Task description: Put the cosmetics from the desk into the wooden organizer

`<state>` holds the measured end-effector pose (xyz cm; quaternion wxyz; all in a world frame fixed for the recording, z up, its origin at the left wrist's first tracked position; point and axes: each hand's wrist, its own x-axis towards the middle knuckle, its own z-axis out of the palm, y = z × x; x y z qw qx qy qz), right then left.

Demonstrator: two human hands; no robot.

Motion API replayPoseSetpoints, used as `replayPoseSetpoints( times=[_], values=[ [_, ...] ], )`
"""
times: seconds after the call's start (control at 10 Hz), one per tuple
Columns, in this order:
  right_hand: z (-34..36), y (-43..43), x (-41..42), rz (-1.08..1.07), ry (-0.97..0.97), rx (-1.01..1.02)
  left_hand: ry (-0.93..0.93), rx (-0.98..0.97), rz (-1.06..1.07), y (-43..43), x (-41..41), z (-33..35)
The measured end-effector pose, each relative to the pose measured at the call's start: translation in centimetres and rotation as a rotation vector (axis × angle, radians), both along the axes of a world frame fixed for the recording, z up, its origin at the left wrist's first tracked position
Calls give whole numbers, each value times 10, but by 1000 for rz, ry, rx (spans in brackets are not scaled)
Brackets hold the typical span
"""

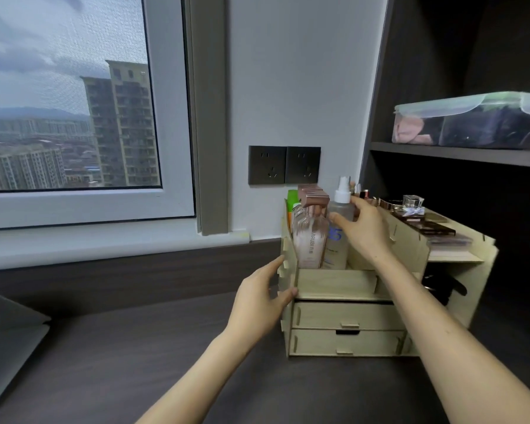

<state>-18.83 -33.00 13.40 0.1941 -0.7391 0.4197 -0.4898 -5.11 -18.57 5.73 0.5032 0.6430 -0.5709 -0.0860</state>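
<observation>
The pale wooden organizer (334,283) stands on the dark desk (135,362) against the wall. A clear spray bottle (340,215) with a white pump stands upright in its left top compartment, and my right hand (363,228) grips it around the body. Beside it to the left stand a pink bottle (309,240) with a rose-gold cap and a green tube (292,200). My left hand (263,298) holds the organizer's front left corner, thumb on the front panel, fingers along the side. Small cosmetics and palettes (423,224) lie on the organizer's right top.
Two drawers (343,315) sit shut at the organizer's front. A shelf unit (459,151) at the right carries a lidded plastic box (471,123). Black wall sockets (283,165) are behind the organizer, a window at the left, and a grey object (6,328) at the desk's left edge.
</observation>
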Motion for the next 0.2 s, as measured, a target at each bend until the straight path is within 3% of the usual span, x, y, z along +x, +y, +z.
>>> replayPoseSetpoints(
  times=[0.2],
  values=[
    [-6, -1, -7, 77, -47, 27, 20, 52, 3, -8, -7, -7]
  ],
)
